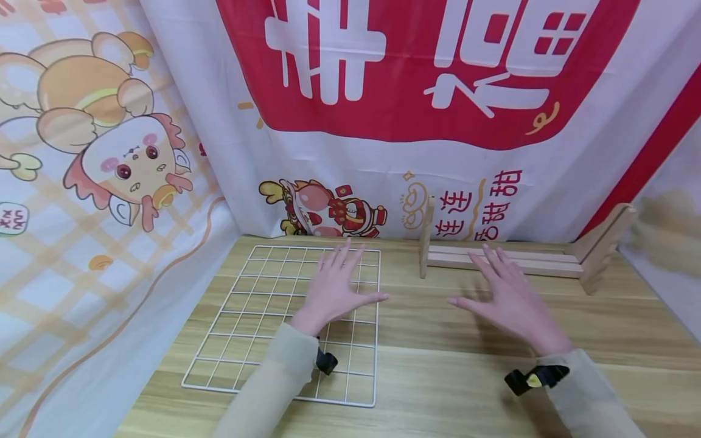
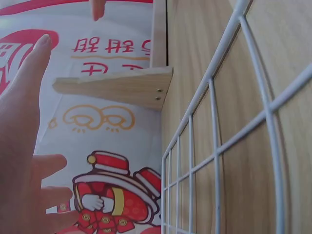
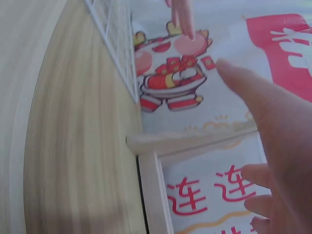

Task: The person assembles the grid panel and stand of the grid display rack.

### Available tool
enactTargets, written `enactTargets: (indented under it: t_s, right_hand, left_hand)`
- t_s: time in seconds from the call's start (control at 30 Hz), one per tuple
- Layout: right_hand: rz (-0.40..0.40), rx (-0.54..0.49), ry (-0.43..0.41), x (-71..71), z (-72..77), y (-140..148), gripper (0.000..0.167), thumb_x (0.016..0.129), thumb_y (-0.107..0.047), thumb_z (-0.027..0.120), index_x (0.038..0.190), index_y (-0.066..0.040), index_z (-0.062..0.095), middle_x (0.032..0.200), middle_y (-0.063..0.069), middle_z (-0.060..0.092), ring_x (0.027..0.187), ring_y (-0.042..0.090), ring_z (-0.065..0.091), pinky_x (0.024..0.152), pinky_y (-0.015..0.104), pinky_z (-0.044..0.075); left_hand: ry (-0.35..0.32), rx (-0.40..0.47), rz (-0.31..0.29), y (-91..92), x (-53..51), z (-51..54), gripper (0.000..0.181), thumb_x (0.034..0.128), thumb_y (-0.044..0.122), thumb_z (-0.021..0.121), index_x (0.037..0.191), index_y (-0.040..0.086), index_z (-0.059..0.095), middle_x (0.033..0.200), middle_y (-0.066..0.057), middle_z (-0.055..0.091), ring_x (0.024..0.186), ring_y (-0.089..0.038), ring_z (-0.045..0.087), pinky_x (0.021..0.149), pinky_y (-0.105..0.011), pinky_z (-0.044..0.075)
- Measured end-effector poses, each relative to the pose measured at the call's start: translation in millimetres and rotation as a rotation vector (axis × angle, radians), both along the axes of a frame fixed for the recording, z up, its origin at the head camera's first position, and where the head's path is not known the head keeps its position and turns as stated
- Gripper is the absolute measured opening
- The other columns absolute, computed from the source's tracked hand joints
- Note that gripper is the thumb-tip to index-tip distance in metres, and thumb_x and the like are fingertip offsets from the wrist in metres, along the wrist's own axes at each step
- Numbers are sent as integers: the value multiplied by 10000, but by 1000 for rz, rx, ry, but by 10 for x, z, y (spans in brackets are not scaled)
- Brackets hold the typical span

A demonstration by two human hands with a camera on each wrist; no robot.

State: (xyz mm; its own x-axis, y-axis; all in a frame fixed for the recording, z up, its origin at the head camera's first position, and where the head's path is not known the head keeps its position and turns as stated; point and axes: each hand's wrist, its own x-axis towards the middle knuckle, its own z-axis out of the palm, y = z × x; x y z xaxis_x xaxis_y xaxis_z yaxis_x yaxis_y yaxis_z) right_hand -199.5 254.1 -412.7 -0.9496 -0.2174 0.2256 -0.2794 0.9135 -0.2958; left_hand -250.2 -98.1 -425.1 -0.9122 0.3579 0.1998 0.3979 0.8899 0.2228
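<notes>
My left hand hovers over a white wire grid panel, its fingers spread and nothing in them. The panel lies flat on the wooden table, and its bars also run along the right of the left wrist view. To the right, my right hand is held up with fingers apart, also holding nothing. Just behind it stands a wooden rack with two upright end pieces joined by low slats. One end piece shows in the left wrist view. Neither hand appears to touch the panel or the rack.
A white cloth with red print hangs behind the table. Another cloth with a cartoon figure covers the left side. Pale fabric borders the right edge.
</notes>
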Motion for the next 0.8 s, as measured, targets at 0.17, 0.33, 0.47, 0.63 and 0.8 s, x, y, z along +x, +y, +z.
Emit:
enactTargets:
  t_s: [0.17, 0.33, 0.47, 0.63, 0.8]
  right_hand:
    - [2, -89, 8, 9, 44, -106, 1077, 829, -737, 678, 1603, -90, 300, 1670, 156, 150, 1514, 413, 132, 1153, 691, 175]
    - [4, -182, 4, 26, 90, -222, 1030, 824, -673, 741, 1559, -45, 385, 1634, 197, 258, 1482, 435, 229, 1130, 701, 225]
    - [7, -245, -7, 40, 110, -307, 996, 830, -648, 752, 1528, -18, 425, 1602, 227, 317, 1455, 455, 280, 1128, 689, 252]
    - [25, -300, 1, 39, 72, -395, 925, 843, -572, 786, 1513, -28, 453, 1557, 228, 397, 1408, 451, 374, 1129, 638, 310]
    - [40, -339, 21, 40, 28, -481, 890, 829, -553, 808, 1489, -46, 494, 1486, 208, 501, 1351, 430, 464, 1104, 598, 381]
  left_hand:
    - [-20, 138, 34, -196, 31, 65, 1178, 722, 938, 527, 1631, 241, 251, 1689, -58, 123, 1528, -319, 154, 1219, -549, 132]
    - [-47, 280, 81, -396, 65, 85, 1102, 744, 821, 680, 1604, 227, 333, 1671, -47, 220, 1501, -351, 233, 1187, -593, 223]
    - [-85, 378, 123, -537, 107, 106, 1048, 763, 742, 742, 1591, 227, 359, 1656, -47, 260, 1494, -327, 258, 1173, -598, 257]
    - [-132, 492, 175, -706, 180, 118, 1023, 762, 709, 770, 1579, 235, 375, 1638, -39, 304, 1485, -313, 279, 1168, -596, 276]
    - [-139, 561, 204, -869, 206, 105, 1021, 742, 678, 808, 1564, 227, 405, 1615, -68, 350, 1464, -340, 317, 1146, -610, 311]
